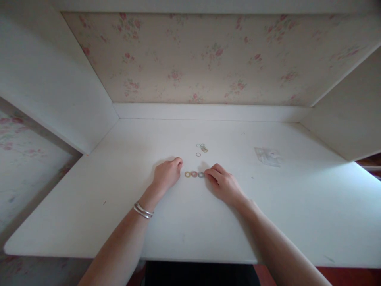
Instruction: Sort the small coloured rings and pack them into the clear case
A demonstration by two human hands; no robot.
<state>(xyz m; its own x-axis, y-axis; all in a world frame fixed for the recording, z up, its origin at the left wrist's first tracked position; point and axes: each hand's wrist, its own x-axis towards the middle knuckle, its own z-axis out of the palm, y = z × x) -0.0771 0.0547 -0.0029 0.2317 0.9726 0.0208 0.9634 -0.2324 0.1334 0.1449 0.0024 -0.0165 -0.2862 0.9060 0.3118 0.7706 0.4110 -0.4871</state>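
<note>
Resting on the white counter (190, 222), both hands frame a short row of small rings (194, 174) laid side by side: a yellowish one, a pinkish one and a greyish one, touching or nearly touching each other. The right hand (222, 183) sits just beside the greyish end of the row, its fingers (212, 174) drawn together with the tips meeting at that last ring, as if pinching or nudging it; whether the ring is actually gripped or merely touched is too small to tell. The left hand (167, 174) lies knuckles-up just left of the row, its fingers curled loosely under into a soft fist, holding nothing visible and not touching the rings. A pair of silver bangles (143, 210) circles the left wrist.

Farther back on the counter, a little apart from the row, lies a single loose ring (198, 154), and just behind it a small cluster of rings (202, 147) bunched together. The straight line near the hands, set against that loose heap, reads as deliberate ordering. Well to the right lies a small clear plastic bag (268, 156), flat and crumpled. Floral wallpaper (208, 59) backs the alcove.
</note>
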